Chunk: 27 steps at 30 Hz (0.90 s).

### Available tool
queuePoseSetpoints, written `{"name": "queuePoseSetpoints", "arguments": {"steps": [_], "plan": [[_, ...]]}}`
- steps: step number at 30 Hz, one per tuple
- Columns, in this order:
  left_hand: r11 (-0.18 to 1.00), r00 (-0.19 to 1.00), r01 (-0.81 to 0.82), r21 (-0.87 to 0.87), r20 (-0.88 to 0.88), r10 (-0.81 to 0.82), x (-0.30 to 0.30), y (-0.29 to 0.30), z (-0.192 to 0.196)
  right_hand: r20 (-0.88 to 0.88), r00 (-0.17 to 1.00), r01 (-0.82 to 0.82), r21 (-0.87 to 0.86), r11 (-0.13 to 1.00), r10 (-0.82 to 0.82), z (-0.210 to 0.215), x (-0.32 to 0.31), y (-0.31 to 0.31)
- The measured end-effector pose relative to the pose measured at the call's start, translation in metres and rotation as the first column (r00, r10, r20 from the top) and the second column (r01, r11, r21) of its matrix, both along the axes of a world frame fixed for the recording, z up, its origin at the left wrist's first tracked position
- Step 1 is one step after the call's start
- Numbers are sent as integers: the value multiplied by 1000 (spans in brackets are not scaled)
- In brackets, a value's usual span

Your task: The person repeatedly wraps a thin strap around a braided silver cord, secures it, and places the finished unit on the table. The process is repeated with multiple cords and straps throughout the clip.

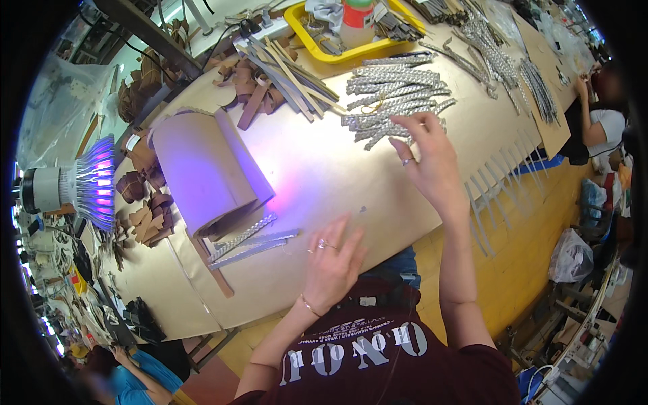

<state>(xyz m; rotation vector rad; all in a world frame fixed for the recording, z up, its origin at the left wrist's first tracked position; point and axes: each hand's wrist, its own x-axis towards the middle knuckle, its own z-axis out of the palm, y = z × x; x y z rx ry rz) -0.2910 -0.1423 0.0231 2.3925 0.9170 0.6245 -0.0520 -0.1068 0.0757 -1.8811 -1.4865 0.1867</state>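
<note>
My right hand (430,165) hovers at the near right edge of a pile of silver braided straps (391,88). Its thumb and fingers are curved and apart, with nothing visible between them. Closer to me, over the table's front part, is my left hand (332,264), its fingers stretched out and holding nothing. A few silver braided strips (246,239) lie to the left of it, beside a curled brown sheet (202,169). Rings show on both hands.
A yellow tray (317,50) with a jar stands at the back. Flat strips (290,77) and brown scraps (253,88) lie left of the braids. At far left is a lamp (94,183). Grey strips (499,189) overhang the right edge. Other people sit at both sides.
</note>
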Motion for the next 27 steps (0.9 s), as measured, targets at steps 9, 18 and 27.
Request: {"name": "queuePoseSetpoints", "arguments": {"steps": [9,18,27], "plan": [[995,999,40,-90,-10,-41,-10,-8,-28,172,982,-69,-84,994,83,-51,10,14],[998,1000,18,-64,4,-18,-6,-7,-25,211,963,-125,-199,972,167,-41,36,23],[998,1000,21,-60,19,-20,-8,-7,-29,297,936,-224,87,971,190,-45,38,31]]}}
